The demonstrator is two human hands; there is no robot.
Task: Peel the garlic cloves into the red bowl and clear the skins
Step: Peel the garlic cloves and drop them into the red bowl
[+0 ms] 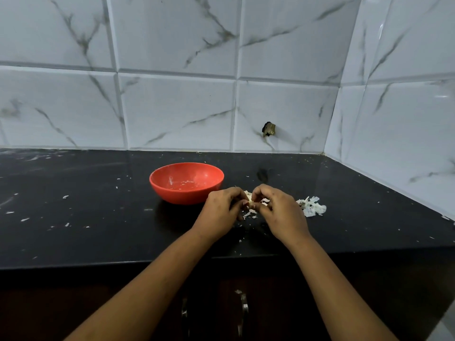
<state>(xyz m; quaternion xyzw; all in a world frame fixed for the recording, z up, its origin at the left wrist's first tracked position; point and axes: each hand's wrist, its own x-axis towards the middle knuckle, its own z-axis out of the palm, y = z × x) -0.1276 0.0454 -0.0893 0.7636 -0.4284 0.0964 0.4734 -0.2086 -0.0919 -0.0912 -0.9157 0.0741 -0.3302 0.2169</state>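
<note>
While left hand (220,209) and right hand (279,210) pinch one garlic clove (250,201) between them, the red bowl (181,196) lies just leftward, nearer the left grip.

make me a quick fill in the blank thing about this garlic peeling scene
1. The left hand and right hand pinch a garlic clove between them, just right of the ____ bowl.
2. The bowl stands on a ____ counter.
3. A pile of skins lies on the counter to the ____ of the right hand.
Missing words: red; black; right.
</note>
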